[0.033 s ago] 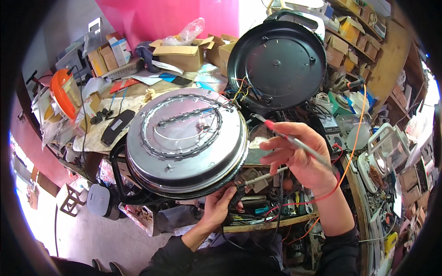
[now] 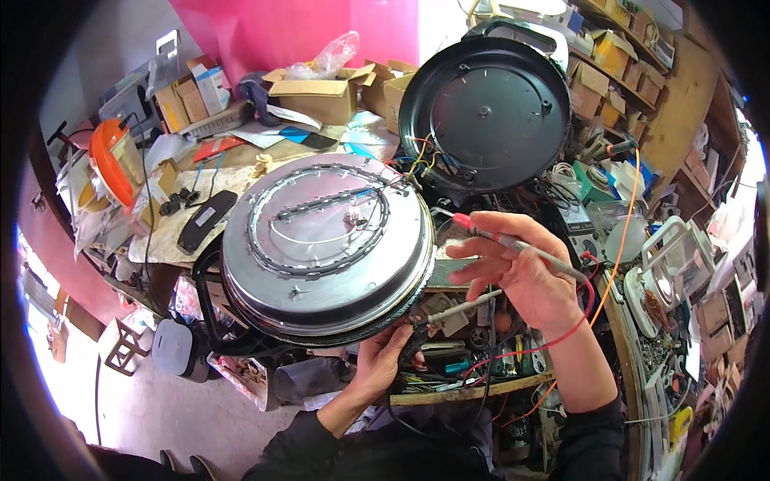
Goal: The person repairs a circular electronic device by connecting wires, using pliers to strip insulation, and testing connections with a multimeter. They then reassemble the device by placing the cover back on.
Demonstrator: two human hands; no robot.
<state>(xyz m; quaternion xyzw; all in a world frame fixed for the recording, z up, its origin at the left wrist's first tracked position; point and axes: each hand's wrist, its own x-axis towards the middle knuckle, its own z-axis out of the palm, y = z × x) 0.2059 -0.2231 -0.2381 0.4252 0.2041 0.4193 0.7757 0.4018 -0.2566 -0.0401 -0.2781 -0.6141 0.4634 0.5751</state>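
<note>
Shiny metal fills the middle of my view: a round heating plate (image 2: 325, 244) with a coiled element laid across its face, tilted toward me and seated in a black housing whose rim shows along its lower edge. It sits over the near edge of the cluttered workbench (image 2: 233, 180). My left hand (image 2: 383, 362) grips the housing from below at its lower right rim, fingers curled up around the edge and thumb pressed against it. My right hand (image 2: 521, 272) hovers just to the right of the plate, holding two meter probes: the red-tipped probe (image 2: 513, 243) lies across the top of the hand, pinched between thumb and forefinger, its tip pointing left toward the plate's right edge; the second probe (image 2: 461, 307) runs under the palm, its point aimed down and left near my left hand, held by the lower fingers, which are loosely curled and slightly spread. A red lead (image 2: 561, 337) loops from the right hand down past the wrist. Behind the right hand, toward the far right of the workbench, a black round lid (image 2: 485, 112) stands on edge, its inside facing me, joined to the plate by thin coloured wires (image 2: 421, 156). At the far left edge stand an orange lamp (image 2: 108, 164) and, farther back, cardboard boxes (image 2: 321, 96).
</note>
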